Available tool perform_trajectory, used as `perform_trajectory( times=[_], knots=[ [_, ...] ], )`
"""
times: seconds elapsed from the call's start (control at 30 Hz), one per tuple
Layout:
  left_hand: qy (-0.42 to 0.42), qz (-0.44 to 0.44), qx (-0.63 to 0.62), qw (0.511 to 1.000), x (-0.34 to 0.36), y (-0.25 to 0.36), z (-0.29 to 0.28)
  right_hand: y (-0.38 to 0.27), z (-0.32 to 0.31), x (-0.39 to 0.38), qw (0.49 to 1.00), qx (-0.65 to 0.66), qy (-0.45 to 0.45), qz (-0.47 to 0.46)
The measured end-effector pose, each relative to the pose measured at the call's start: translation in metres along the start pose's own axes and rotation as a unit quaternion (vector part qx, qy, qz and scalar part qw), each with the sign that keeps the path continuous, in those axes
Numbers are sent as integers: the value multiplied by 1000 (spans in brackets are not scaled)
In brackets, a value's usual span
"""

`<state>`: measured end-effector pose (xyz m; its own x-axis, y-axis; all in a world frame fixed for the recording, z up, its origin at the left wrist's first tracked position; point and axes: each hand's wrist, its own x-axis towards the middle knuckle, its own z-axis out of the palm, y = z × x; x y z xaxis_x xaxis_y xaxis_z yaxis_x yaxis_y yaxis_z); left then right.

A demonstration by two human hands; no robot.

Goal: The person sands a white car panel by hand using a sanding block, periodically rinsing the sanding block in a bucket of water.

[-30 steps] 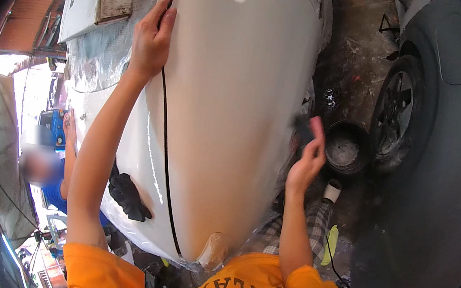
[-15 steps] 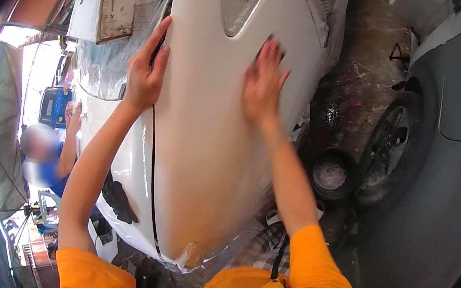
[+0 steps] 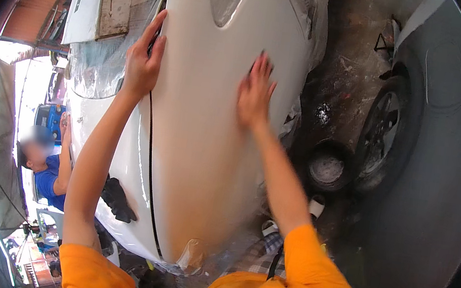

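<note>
A white car body panel spreads out in front of me, with a hazy, brownish patch towards its near end. My left hand lies along its left edge beside a dark gap, fingers stretched out and nothing held. Flat on the right half of the panel rests my right hand, slightly blurred. Under its fingers is a small dark pad or sheet, mostly hidden, with only its edges showing.
Clear plastic and newsprint masking covers the car beyond. A black cloth-like piece lies on the white body at left. A bucket stands right, by a wheel and grey car side. A person in blue works at far left.
My right hand has slid towards me over the panel, the dark piece moving with it. My left hand keeps its place on the edge. The whole view has shifted slightly.
</note>
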<state>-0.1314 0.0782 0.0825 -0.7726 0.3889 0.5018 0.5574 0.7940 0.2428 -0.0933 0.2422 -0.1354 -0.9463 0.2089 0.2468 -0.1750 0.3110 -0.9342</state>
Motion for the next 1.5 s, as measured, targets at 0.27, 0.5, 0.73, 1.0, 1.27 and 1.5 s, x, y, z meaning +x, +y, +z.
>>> perform_trajectory(
  times=[0.27,0.5,0.73,1.0,1.27,1.5],
  knots=[
    [-11,97,151,984,-21,-22,-12,-56,52,-301,996,80,-41,13],
    [-187,174,333,908,-121,48,-4,-25,20,-232,999,40,14,4],
    [-57,80,227,969,-136,0,-19,-87,71,-365,995,-55,-43,-66],
    [-25,39,136,990,-123,5,-6,-108,14,-112,985,-61,59,-149],
    [-27,47,200,978,-133,-9,-17,-142,62,-380,976,-96,-121,-151],
    [-9,107,171,979,-123,-13,-10,-66,23,-185,997,35,21,-63]
  ],
)
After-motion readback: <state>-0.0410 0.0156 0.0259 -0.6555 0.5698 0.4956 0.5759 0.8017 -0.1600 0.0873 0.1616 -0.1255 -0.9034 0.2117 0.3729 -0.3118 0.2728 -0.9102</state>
